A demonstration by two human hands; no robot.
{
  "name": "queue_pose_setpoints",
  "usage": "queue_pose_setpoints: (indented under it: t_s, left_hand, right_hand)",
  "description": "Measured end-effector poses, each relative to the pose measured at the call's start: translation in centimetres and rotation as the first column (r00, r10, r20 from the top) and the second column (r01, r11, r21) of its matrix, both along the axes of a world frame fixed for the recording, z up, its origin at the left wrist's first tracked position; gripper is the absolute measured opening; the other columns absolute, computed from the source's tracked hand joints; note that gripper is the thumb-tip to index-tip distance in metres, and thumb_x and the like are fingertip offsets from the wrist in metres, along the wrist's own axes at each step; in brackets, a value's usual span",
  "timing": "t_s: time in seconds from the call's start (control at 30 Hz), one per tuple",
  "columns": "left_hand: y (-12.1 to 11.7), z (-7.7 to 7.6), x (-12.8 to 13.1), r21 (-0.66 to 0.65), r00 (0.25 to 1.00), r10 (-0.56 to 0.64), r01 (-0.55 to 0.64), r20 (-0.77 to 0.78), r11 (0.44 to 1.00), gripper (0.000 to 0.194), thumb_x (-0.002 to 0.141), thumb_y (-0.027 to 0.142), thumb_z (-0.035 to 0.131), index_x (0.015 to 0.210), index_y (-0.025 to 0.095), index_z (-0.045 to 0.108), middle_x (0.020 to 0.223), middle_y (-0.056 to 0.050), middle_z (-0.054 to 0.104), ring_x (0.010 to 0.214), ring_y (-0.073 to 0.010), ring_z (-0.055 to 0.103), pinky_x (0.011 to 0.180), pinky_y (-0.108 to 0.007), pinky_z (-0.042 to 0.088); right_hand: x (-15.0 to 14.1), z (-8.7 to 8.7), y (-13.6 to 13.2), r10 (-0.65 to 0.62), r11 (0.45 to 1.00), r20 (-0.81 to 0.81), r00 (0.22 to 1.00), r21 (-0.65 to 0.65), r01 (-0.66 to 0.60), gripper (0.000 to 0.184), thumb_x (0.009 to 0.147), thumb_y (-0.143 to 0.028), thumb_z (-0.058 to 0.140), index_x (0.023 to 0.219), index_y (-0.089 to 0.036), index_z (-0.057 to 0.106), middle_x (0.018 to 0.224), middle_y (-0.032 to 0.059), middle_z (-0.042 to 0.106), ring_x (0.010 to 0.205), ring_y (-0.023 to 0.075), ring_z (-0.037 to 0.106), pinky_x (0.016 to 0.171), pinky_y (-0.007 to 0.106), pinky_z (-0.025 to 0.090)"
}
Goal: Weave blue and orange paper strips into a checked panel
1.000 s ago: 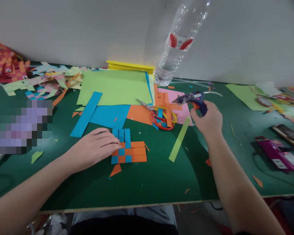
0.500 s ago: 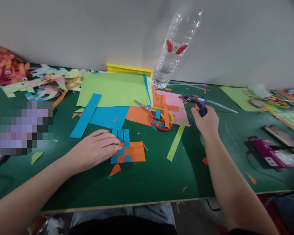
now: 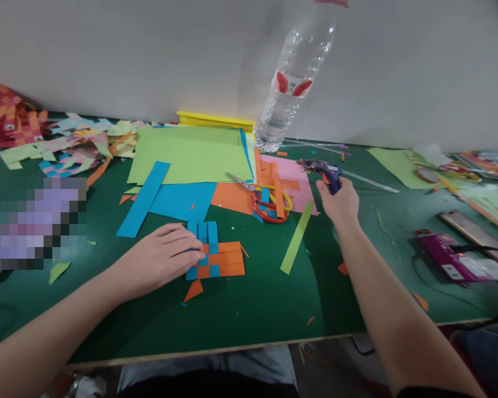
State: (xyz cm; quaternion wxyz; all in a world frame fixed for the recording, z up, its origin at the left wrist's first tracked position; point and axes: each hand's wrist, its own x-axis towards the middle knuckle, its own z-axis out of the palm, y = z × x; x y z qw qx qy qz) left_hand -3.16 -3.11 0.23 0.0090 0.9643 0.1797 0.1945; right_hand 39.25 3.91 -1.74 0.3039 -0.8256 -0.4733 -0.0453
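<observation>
My left hand [image 3: 168, 257] lies palm down with its fingers stretched together over the left part of a woven paper piece [image 3: 228, 260] of blue and orange strips. Its fingertips touch the weave and hide some of it. Farther right, my right hand [image 3: 342, 202] is wrapped around the handle of a dark blue hot glue gun [image 3: 334, 176], whose nozzle points left over pink paper. Between the hands lies a light green paper strip [image 3: 297, 237]. Scissors [image 3: 269, 199] with red and yellow handles rest beyond it, partly under orange strips.
A water bottle [image 3: 288, 83] stands near the wall, beside stacked green sheets [image 3: 191, 155]. A blue strip [image 3: 144, 199] lies left of centre. Paper scraps [image 3: 78, 143] heap at the back left. A purple power strip [image 3: 452, 257] and its cable are at the right, beside a phone [image 3: 477, 235].
The camera view has shifted slightly. My left hand stays on the weave, and my right hand still grips the glue gun, at most a little farther left.
</observation>
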Motion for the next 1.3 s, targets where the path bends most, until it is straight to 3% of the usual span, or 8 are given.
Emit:
queue_pose_setpoints:
  t_s: [0.23, 0.47, 0.63, 0.77, 0.93, 1.07, 1.2, 1.3]
  left_hand:
    - [-0.1, 0.2, 0.2, -0.026, 1.000, -0.016, 0.016, -0.001, 1.000, 0.019, 0.096, 0.017, 0.043, 0.102, 0.019, 0.061, 0.103, -0.003, 0.069, 0.097, -0.0176, 0.059, 0.092, -0.037, 0.042]
    - [0.0, 0.4, 0.3, -0.033, 0.999, -0.016, 0.017, 0.034, 0.999, 0.019, 0.095, 0.014, 0.044, 0.099, 0.017, 0.062, 0.100, -0.004, 0.070, 0.095, -0.0182, 0.061, 0.090, -0.036, 0.044]
    - [0.0, 0.3, 0.5, -0.036, 1.000, 0.003, -0.002, 0.020, 0.999, 0.021, 0.094, 0.015, 0.043, 0.098, 0.019, 0.063, 0.101, -0.004, 0.070, 0.094, -0.0173, 0.061, 0.090, -0.035, 0.045]
    - [0.0, 0.3, 0.6, -0.041, 1.000, -0.014, 0.015, 0.022, 0.999, 0.022, 0.094, 0.013, 0.042, 0.097, 0.019, 0.063, 0.099, -0.004, 0.070, 0.093, -0.0169, 0.061, 0.089, -0.034, 0.045]
    - [0.1, 0.3, 0.5, -0.021, 1.000, -0.013, 0.013, 0.015, 1.000, 0.019, 0.093, 0.013, 0.043, 0.098, 0.019, 0.061, 0.100, -0.003, 0.070, 0.093, -0.0172, 0.061, 0.088, -0.035, 0.045]
    - [0.0, 0.3, 0.4, -0.032, 1.000, -0.010, 0.011, 0.003, 0.999, 0.018, 0.093, 0.013, 0.044, 0.100, 0.018, 0.060, 0.103, -0.003, 0.070, 0.094, -0.0184, 0.061, 0.089, -0.037, 0.044]
    - [0.0, 0.3, 0.4, -0.020, 1.000, -0.015, 0.014, -0.012, 1.000, 0.020, 0.094, 0.013, 0.043, 0.100, 0.018, 0.061, 0.104, -0.003, 0.070, 0.095, -0.0181, 0.061, 0.089, -0.036, 0.044]
    - [0.0, 0.3, 0.4, 0.002, 0.999, -0.034, 0.034, -0.004, 0.999, 0.021, 0.094, 0.013, 0.042, 0.104, 0.019, 0.060, 0.104, -0.003, 0.070, 0.096, -0.0175, 0.061, 0.089, -0.035, 0.045]
  right_hand:
    - [0.1, 0.2, 5.0, -0.045, 0.999, 0.013, 0.999, -0.030, 0.045, 0.061, 0.075, -0.050, 0.059, 0.120, -0.009, 0.051, 0.114, 0.0232, 0.058, 0.104, 0.0371, 0.057, 0.084, 0.052, 0.043]
    - [0.4, 0.1, 8.9, -0.087, 0.992, 0.011, 0.996, -0.088, 0.088, 0.063, 0.075, -0.041, 0.060, 0.118, 0.003, 0.049, 0.111, 0.0313, 0.054, 0.103, 0.0432, 0.055, 0.081, 0.053, 0.043]
    - [0.7, -0.8, 9.8, -0.076, 0.993, 0.048, 0.996, -0.084, 0.080, 0.055, 0.079, -0.036, 0.055, 0.115, 0.004, 0.049, 0.113, 0.0341, 0.052, 0.110, 0.0435, 0.050, 0.086, 0.056, 0.039]
    - [0.6, -1.5, 9.6, -0.056, 0.997, 0.081, 0.995, -0.041, 0.059, 0.054, 0.081, -0.044, 0.051, 0.113, -0.001, 0.049, 0.117, 0.0324, 0.050, 0.116, 0.0437, 0.041, 0.088, 0.060, 0.036]
    - [-0.9, -0.2, 8.0, -0.031, 1.000, 0.110, 0.993, 0.006, 0.030, 0.057, 0.077, -0.042, 0.056, 0.120, -0.005, 0.047, 0.123, 0.0273, 0.046, 0.116, 0.0417, 0.039, 0.088, 0.058, 0.036]
    - [-4.0, 2.0, 5.1, 0.202, 0.971, 0.208, 0.957, 0.086, -0.224, 0.039, 0.077, -0.032, 0.055, 0.110, -0.011, 0.054, 0.112, 0.0188, 0.055, 0.108, 0.0335, 0.048, 0.090, 0.049, 0.039]
    - [-7.8, 2.8, 1.0, 0.546, 0.833, 0.174, 0.819, -0.015, -0.552, 0.020, 0.080, -0.031, 0.052, 0.093, -0.018, 0.059, 0.092, 0.0102, 0.063, 0.089, 0.0257, 0.059, 0.082, 0.044, 0.046]
    - [-9.9, 2.3, -1.6, 0.689, 0.724, 0.166, 0.706, -0.111, -0.681, 0.021, 0.082, -0.031, 0.052, 0.097, -0.018, 0.059, 0.099, 0.0115, 0.063, 0.098, 0.0278, 0.058, 0.084, 0.045, 0.047]
